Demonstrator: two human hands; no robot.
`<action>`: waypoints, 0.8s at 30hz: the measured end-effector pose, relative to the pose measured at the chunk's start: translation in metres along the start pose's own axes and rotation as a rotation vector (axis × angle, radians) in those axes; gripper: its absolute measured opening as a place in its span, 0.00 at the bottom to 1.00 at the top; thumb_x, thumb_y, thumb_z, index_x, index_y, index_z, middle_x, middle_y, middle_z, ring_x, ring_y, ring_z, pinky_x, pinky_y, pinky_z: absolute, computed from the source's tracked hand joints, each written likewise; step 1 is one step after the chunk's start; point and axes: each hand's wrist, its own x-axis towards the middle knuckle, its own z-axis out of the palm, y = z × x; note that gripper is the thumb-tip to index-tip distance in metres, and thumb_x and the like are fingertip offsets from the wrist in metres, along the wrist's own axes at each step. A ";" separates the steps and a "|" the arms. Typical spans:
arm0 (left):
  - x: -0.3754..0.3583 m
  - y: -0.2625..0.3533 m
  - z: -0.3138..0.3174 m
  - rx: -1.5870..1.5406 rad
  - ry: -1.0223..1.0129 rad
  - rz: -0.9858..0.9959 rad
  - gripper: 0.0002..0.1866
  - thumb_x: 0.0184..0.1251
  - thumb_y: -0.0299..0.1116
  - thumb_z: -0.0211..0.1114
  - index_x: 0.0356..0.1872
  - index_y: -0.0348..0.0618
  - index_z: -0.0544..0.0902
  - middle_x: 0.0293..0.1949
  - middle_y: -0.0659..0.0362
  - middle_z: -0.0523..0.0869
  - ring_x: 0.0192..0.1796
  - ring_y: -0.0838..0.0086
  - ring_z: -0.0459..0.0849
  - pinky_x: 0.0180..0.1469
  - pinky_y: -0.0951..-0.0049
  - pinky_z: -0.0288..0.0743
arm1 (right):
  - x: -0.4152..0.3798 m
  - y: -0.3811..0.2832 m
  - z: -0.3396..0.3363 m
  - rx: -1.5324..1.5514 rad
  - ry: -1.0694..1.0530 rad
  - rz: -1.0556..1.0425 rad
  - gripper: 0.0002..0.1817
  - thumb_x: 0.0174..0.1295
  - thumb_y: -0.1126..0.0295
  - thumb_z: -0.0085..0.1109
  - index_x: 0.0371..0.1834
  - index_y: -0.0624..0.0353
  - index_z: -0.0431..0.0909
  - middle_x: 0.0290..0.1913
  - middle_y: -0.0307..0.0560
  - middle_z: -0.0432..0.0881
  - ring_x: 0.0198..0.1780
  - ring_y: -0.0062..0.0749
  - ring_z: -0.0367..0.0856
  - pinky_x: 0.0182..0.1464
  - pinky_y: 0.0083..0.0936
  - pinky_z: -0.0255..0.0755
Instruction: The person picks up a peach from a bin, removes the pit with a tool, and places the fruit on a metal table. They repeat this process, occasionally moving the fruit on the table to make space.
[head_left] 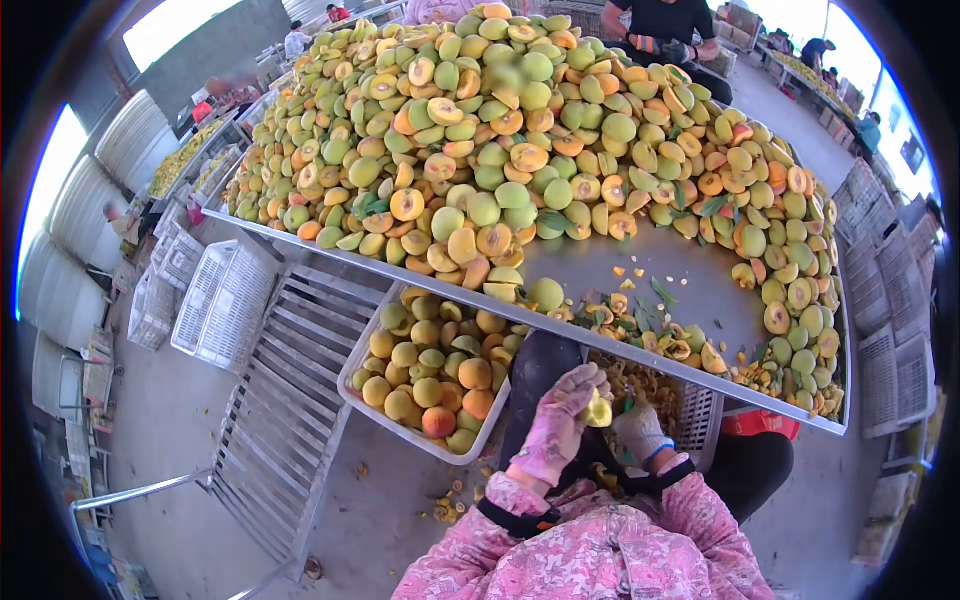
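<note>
My left hand [562, 412], in a pink-stained glove, is closed on a cut yellow-green apricot [598, 411] in front of my lap. Close beside it on the right is my right hand [641, 434], in a pale glove with its fingers curled. A small green bit shows by its fingertips, but what it grips is too small to make out. Below the table edge, between my knees, stands a crate [700, 425] with peelings or scraps in it. A white tub [478, 447] of whole and cut apricots is left of my leg.
A metal table [690, 290] ahead carries a big heap of halved apricots [440, 150], with leaves and scraps near its front edge. Left are a slatted metal rack [290, 390] and white crates [225, 300]. A gloved person [670, 30] sits across the table; stacked crates [890, 350] stand right.
</note>
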 end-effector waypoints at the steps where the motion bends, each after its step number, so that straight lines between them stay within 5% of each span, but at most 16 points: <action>1: -0.007 0.019 0.000 0.043 -0.020 0.090 0.18 0.72 0.26 0.57 0.61 0.35 0.75 0.55 0.50 0.82 0.57 0.59 0.82 0.60 0.61 0.77 | 0.009 0.034 0.013 -0.137 0.147 -0.122 0.15 0.54 0.65 0.62 0.41 0.62 0.81 0.37 0.60 0.85 0.46 0.58 0.83 0.47 0.43 0.77; 2: -0.002 0.048 -0.022 0.299 0.087 0.315 0.17 0.71 0.28 0.59 0.58 0.35 0.77 0.54 0.50 0.83 0.56 0.61 0.82 0.59 0.61 0.78 | 0.016 0.066 0.013 -0.249 -0.067 -0.105 0.16 0.54 0.62 0.62 0.39 0.63 0.82 0.35 0.62 0.84 0.44 0.57 0.83 0.45 0.44 0.77; 3: -0.004 0.070 -0.023 0.189 0.121 0.305 0.16 0.70 0.27 0.60 0.57 0.34 0.78 0.53 0.52 0.84 0.55 0.64 0.83 0.58 0.65 0.78 | 0.010 0.065 0.007 -0.164 -0.096 -0.034 0.17 0.53 0.60 0.64 0.37 0.63 0.82 0.35 0.62 0.85 0.43 0.56 0.84 0.45 0.43 0.78; 5: 0.011 0.097 -0.047 0.677 0.297 0.457 0.14 0.69 0.25 0.62 0.54 0.33 0.81 0.50 0.57 0.85 0.54 0.74 0.82 0.57 0.75 0.75 | -0.012 0.053 -0.010 -0.071 -0.103 0.027 0.18 0.51 0.57 0.67 0.35 0.61 0.83 0.34 0.61 0.85 0.41 0.55 0.84 0.44 0.42 0.78; 6: 0.025 0.105 -0.072 0.673 0.323 0.454 0.13 0.68 0.24 0.62 0.52 0.33 0.82 0.50 0.59 0.85 0.53 0.76 0.81 0.59 0.77 0.74 | -0.022 0.045 -0.018 -0.067 -0.080 0.020 0.19 0.50 0.55 0.68 0.34 0.60 0.84 0.34 0.60 0.85 0.41 0.55 0.84 0.44 0.42 0.78; 8: 0.055 0.118 -0.112 0.848 0.296 0.555 0.13 0.67 0.20 0.61 0.51 0.33 0.82 0.50 0.59 0.85 0.52 0.76 0.82 0.58 0.76 0.75 | -0.029 0.050 -0.018 -0.065 0.028 0.083 0.19 0.47 0.54 0.70 0.30 0.60 0.84 0.31 0.58 0.85 0.39 0.53 0.85 0.43 0.40 0.79; 9: 0.077 0.114 -0.156 1.006 0.315 0.610 0.13 0.66 0.20 0.62 0.51 0.33 0.83 0.51 0.57 0.85 0.53 0.75 0.81 0.58 0.74 0.75 | -0.028 0.065 -0.011 -0.209 0.025 -0.066 0.16 0.47 0.60 0.70 0.32 0.61 0.83 0.30 0.58 0.85 0.37 0.53 0.85 0.39 0.39 0.78; 10: 0.090 0.118 -0.160 1.306 0.322 0.646 0.13 0.64 0.26 0.63 0.49 0.37 0.83 0.50 0.55 0.85 0.53 0.67 0.82 0.58 0.70 0.75 | -0.026 0.078 -0.007 -0.362 0.016 -0.212 0.13 0.47 0.67 0.69 0.33 0.63 0.83 0.30 0.59 0.84 0.36 0.53 0.84 0.36 0.38 0.78; 12: 0.112 0.123 -0.160 1.900 0.353 0.752 0.15 0.59 0.37 0.67 0.47 0.44 0.85 0.49 0.50 0.85 0.54 0.53 0.82 0.58 0.61 0.75 | -0.041 0.058 -0.022 -0.126 -0.016 -0.071 0.13 0.48 0.68 0.70 0.34 0.63 0.80 0.26 0.50 0.83 0.25 0.42 0.82 0.28 0.30 0.76; 14: 0.136 0.107 -0.190 2.269 0.271 0.743 0.19 0.60 0.46 0.66 0.48 0.47 0.85 0.49 0.49 0.85 0.57 0.52 0.80 0.63 0.59 0.70 | -0.055 0.010 -0.046 0.360 -0.117 0.342 0.13 0.49 0.70 0.71 0.34 0.63 0.78 0.24 0.44 0.82 0.21 0.34 0.80 0.25 0.26 0.74; 15: 0.141 0.106 -0.197 2.377 0.188 0.667 0.23 0.60 0.53 0.64 0.50 0.50 0.85 0.51 0.51 0.84 0.58 0.53 0.78 0.65 0.57 0.65 | -0.062 0.003 -0.050 0.448 -0.076 0.361 0.14 0.48 0.70 0.73 0.32 0.60 0.77 0.23 0.38 0.80 0.18 0.23 0.76 0.23 0.22 0.72; 18: 0.141 0.121 -0.168 2.039 0.155 0.213 0.24 0.58 0.53 0.66 0.51 0.51 0.84 0.52 0.53 0.84 0.59 0.55 0.78 0.65 0.56 0.65 | -0.076 -0.029 -0.066 0.450 0.032 0.203 0.13 0.47 0.70 0.74 0.30 0.59 0.78 0.23 0.37 0.80 0.20 0.22 0.76 0.25 0.22 0.72; 22: 0.143 0.125 -0.174 2.091 0.080 0.366 0.27 0.52 0.51 0.73 0.48 0.45 0.84 0.47 0.48 0.86 0.54 0.49 0.80 0.59 0.55 0.72 | -0.046 -0.095 -0.119 0.213 0.114 0.003 0.12 0.49 0.63 0.69 0.29 0.58 0.77 0.23 0.45 0.82 0.29 0.33 0.84 0.37 0.27 0.76; 24: 0.146 0.127 -0.170 1.970 0.207 0.273 0.27 0.50 0.48 0.75 0.49 0.43 0.84 0.49 0.47 0.85 0.56 0.48 0.79 0.60 0.54 0.71 | 0.005 -0.111 -0.137 -0.036 0.206 -0.107 0.13 0.51 0.61 0.65 0.33 0.59 0.78 0.25 0.51 0.82 0.33 0.45 0.84 0.38 0.33 0.77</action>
